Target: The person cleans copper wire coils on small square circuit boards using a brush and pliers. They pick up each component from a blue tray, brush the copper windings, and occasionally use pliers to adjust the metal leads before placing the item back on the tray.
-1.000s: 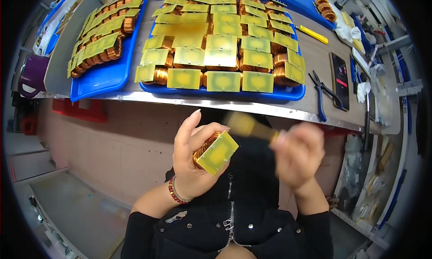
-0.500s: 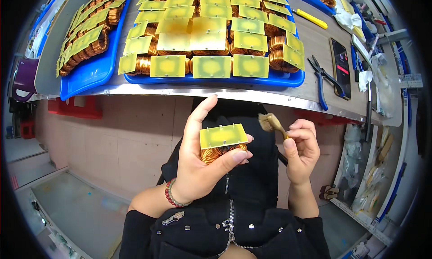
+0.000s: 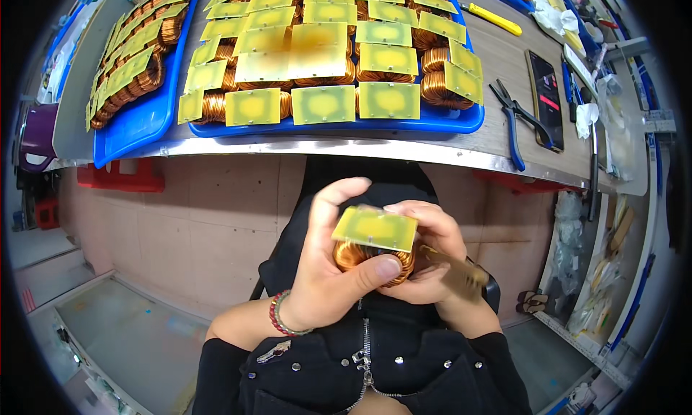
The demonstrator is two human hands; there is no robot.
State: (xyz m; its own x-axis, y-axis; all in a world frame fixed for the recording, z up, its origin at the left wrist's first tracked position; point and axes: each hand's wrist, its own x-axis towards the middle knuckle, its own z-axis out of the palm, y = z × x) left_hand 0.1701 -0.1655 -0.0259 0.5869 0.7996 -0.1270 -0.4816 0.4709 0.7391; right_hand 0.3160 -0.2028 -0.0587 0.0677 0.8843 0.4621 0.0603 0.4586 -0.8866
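My left hand (image 3: 328, 271) grips a copper wire coil (image 3: 364, 258) topped by a yellow-green square board (image 3: 376, 229), thumb across the coil's front, index finger raised behind it. My right hand (image 3: 432, 260) is pressed against the coil's right side and holds a flat brownish stick-like tool (image 3: 455, 267) pointing down to the right. Both hands are close together in front of my chest, below the table edge.
On the table above, a blue tray (image 3: 447, 119) carries many similar coils with yellow boards; a second blue tray (image 3: 133, 123) sits to the left. Blue-handled pliers (image 3: 513, 119), a dark phone (image 3: 546, 91) and a yellow tool (image 3: 496, 19) lie at the right.
My right hand has moved left, from apart to touching the coil, with the tool now lowered. My left hand has turned the coil so the board faces up.
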